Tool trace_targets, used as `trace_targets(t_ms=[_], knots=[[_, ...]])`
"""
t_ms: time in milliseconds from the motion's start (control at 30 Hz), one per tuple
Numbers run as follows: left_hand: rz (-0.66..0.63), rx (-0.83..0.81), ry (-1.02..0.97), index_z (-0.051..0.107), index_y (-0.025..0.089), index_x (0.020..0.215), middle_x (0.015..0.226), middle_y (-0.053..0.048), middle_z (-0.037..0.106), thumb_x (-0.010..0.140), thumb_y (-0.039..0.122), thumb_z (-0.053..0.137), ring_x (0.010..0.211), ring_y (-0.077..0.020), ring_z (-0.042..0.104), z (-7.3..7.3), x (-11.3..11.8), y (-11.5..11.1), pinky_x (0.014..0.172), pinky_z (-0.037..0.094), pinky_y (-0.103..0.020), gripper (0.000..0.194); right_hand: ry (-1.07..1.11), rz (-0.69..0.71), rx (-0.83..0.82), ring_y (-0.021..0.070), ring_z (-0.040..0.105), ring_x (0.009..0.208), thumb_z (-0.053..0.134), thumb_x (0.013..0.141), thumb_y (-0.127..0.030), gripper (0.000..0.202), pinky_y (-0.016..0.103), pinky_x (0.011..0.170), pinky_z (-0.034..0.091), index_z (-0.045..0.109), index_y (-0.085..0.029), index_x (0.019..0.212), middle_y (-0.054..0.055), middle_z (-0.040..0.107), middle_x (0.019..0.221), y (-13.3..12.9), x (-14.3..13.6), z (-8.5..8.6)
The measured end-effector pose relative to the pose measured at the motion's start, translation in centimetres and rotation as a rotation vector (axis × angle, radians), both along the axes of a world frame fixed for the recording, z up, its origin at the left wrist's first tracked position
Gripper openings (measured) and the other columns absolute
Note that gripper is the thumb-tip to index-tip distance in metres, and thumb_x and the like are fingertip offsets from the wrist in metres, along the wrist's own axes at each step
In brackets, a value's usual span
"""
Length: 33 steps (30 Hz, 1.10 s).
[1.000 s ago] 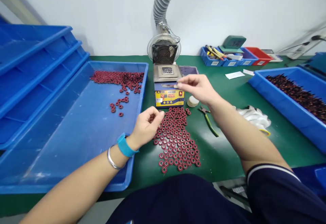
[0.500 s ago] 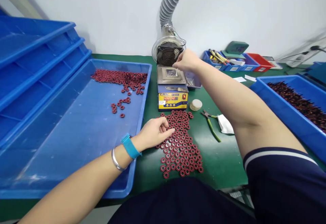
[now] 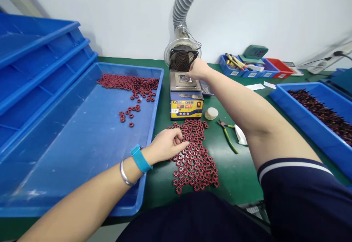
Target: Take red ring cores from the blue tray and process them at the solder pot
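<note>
My right hand (image 3: pixel 198 69) is closed in a pinch at the solder pot's molten square (image 3: pixel 184 78); what it grips is too small or hidden to make out. The pot (image 3: pixel 186 105) has a blue and yellow front with red digits. My left hand (image 3: pixel 168 145) rests beside and partly over many red ring-shaped cores with toothed edges (image 3: pixel 196 161), spread on the green table. Its fingers are loosely curled, the thumb stands apart, and nothing shows between them. A metal scraper-like strip (image 3: pixel 190 96) lies on the pot's front ledge.
At left is a blue tray (image 3: pixel 90 154) with more red cores; stacked blue trays (image 3: pixel 44 58) stand behind it. Green-handled cutters (image 3: pixel 228 139) and a round pale pad (image 3: pixel 211 113) lie right of the pot. A blue bin (image 3: pixel 305 115) holds dark wound parts. An exhaust hose (image 3: pixel 187 0) hangs above.
My right hand has lowered slightly, closer to the solder surface. My left hand stays in place over the cores. The view has shifted a little.
</note>
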<state>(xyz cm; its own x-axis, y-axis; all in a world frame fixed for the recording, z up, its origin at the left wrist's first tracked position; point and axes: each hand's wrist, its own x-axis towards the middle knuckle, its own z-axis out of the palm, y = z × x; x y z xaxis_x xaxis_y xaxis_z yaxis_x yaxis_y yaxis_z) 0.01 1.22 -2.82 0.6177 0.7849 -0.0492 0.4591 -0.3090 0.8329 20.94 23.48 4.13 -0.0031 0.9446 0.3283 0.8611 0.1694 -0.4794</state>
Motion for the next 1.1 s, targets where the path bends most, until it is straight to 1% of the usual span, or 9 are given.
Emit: trace_targets(t_ms=[267,367,467,567,700,833,933,1033,1100], knots=[[-0.007,-0.019,0.001,0.05,0.019,0.072,0.064,-0.001,0.062,0.08,0.039,0.061,0.058,-0.0141,0.058,-0.1,0.1,0.0,0.057,0.047,-0.027,0.024,-0.049,-0.043,-0.115,0.0278,0.064,0.1,0.075,0.06,-0.011,0.021,0.043,0.096,0.05,0.056,-0.012,0.068,0.01,0.063,0.079,-1.5,-0.5,0.9],[-0.006,-0.017,-0.002,0.051,0.019,0.072,0.063,-0.001,0.061,0.08,0.039,0.062,0.058,-0.0137,0.057,-0.1,0.0,0.1,0.057,0.047,-0.026,0.024,-0.023,-0.045,-0.096,0.0287,0.064,0.099,0.077,0.057,-0.009,0.023,0.045,0.095,0.051,0.056,-0.013,0.067,0.009,0.062,0.076,-1.7,-0.5,1.2],[-0.002,-0.018,-0.01,0.052,0.018,0.072,0.063,-0.001,0.062,0.079,0.038,0.062,0.057,-0.0132,0.057,0.0,0.0,0.0,0.057,0.047,-0.026,0.023,0.13,-0.025,-0.055,0.0309,0.064,0.091,0.078,0.052,-0.004,0.028,0.052,0.085,0.056,0.057,-0.014,0.067,0.006,0.058,0.067,-1.8,-0.3,1.6],[0.033,-0.061,-0.085,0.053,0.018,0.073,0.061,0.001,0.06,0.078,0.036,0.064,0.055,-0.0116,0.055,0.2,0.1,-0.1,0.055,0.046,-0.025,0.022,0.403,0.066,-0.121,0.0273,0.064,0.076,0.079,0.058,-0.008,0.024,0.05,0.067,0.059,0.057,-0.015,0.066,0.004,0.054,0.056,-2.8,0.0,2.5],[0.169,-0.162,-0.325,0.056,0.016,0.076,0.062,0.003,0.057,0.075,0.036,0.07,0.053,-0.0081,0.051,0.7,0.4,-0.1,0.053,0.044,-0.022,0.025,0.655,0.152,-0.313,0.0137,0.055,0.053,0.079,0.069,-0.029,0.026,0.037,0.054,0.058,0.058,-0.016,0.063,0.003,0.055,0.054,-7.5,-0.4,3.2],[0.318,-0.29,-0.585,0.059,0.014,0.081,0.068,0.0,0.062,0.067,0.04,0.079,0.058,-0.0083,0.056,1.4,0.5,0.0,0.054,0.046,-0.021,0.036,0.807,0.278,-0.332,0.0095,0.057,0.053,0.08,0.067,-0.045,0.034,0.029,0.056,0.058,0.062,-0.017,0.07,0.003,0.064,0.065,-14.7,-1.8,1.2],[0.356,-0.367,-0.696,0.06,0.013,0.084,0.069,0.0,0.064,0.06,0.041,0.084,0.06,-0.0086,0.059,1.9,0.6,-0.3,0.053,0.046,-0.02,0.044,0.818,0.363,-0.177,0.0122,0.065,0.063,0.078,0.067,-0.042,0.03,0.029,0.063,0.059,0.062,-0.019,0.08,0.002,0.068,0.073,-20.1,-3.1,-1.7],[0.349,-0.36,-0.734,0.061,0.014,0.082,0.07,0.0,0.066,0.059,0.042,0.086,0.055,-0.0069,0.056,2.1,0.8,-0.8,0.051,0.047,-0.02,0.044,0.633,0.361,0.102,0.0145,0.067,0.071,0.07,0.076,-0.03,0.013,0.032,0.07,0.059,0.062,-0.022,0.083,0.003,0.07,0.079,-23.9,-4.2,-4.1],[0.338,-0.325,-0.72,0.06,0.014,0.078,0.068,0.001,0.065,0.061,0.042,0.084,0.051,-0.0059,0.053,2.1,1.1,-1.1,0.051,0.047,-0.02,0.04,0.494,0.375,0.291,0.0158,0.067,0.076,0.065,0.078,-0.021,0.006,0.033,0.073,0.058,0.063,-0.023,0.084,0.003,0.071,0.081,-25.4,-4.7,-5.0]])
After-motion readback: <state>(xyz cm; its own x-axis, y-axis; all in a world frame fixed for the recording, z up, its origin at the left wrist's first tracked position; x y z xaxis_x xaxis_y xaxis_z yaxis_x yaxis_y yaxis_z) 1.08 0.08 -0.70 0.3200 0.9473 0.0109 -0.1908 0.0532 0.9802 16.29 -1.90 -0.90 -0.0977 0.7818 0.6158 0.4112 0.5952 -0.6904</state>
